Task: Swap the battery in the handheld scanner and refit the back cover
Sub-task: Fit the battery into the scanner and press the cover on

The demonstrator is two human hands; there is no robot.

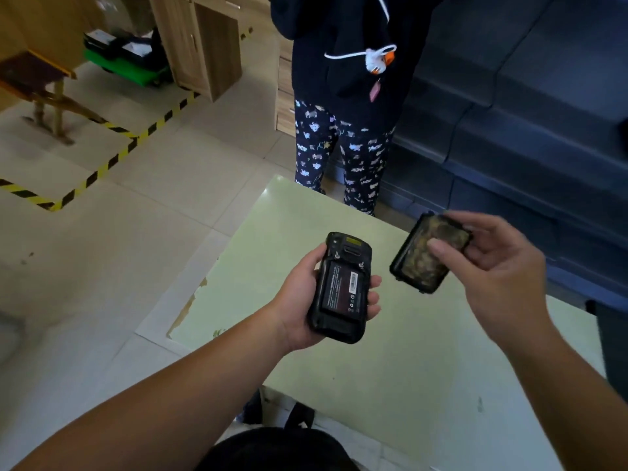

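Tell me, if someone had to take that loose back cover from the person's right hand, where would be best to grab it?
Probably by its two long edges near the lower, free end, coming from the scanner's side. The back cover is a thin, tilted plate, inner face showing; the right hand already takes up its upper end, thumb across the inside. The left hand holds the scanner with the battery seated.
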